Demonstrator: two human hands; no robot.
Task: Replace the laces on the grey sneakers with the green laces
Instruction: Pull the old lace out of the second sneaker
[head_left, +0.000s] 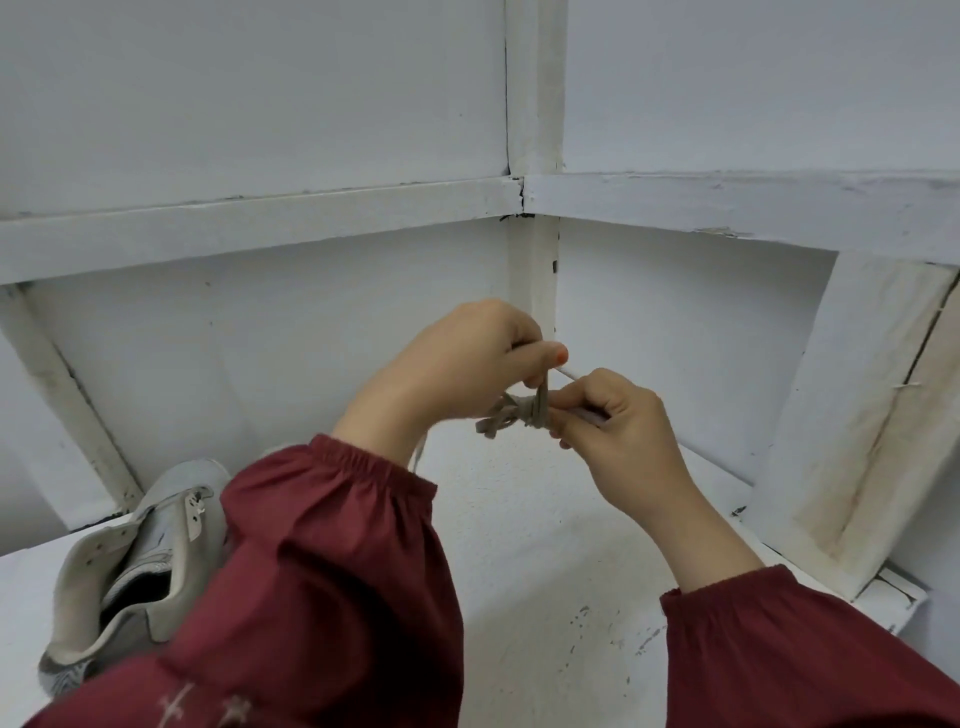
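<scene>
While the grey sneaker (140, 551) sits on the white bench (519, 571) at the left, both hands are up in the air above the bench with a lace between them. The lace (519, 413) is folded into a small bundle with a knot around its middle. It looks grey-green, and I cannot tell for sure if it is the new green one or the old one.

The left hand (467, 358) pinches a strand that goes up from the knot. Its thumb presses on the strand and its fingers are curled. The right hand (618, 431) has its fingers curled too, and it pinches the lace on the other side of the knot. A white tip (569, 372) pokes out between the two hands.

The holes that show on the sneaker have no lace in them. A dark red sleeve (332, 545) hides the front of the shoe.

I think the lace is soft, light and floppy. It should bend any way and not break. The knot looks snug, so it is best to hold close to the knot and pick at one loop. The hard tip is likely the best part to hold when it is time to poke the lace through a hole.
</scene>
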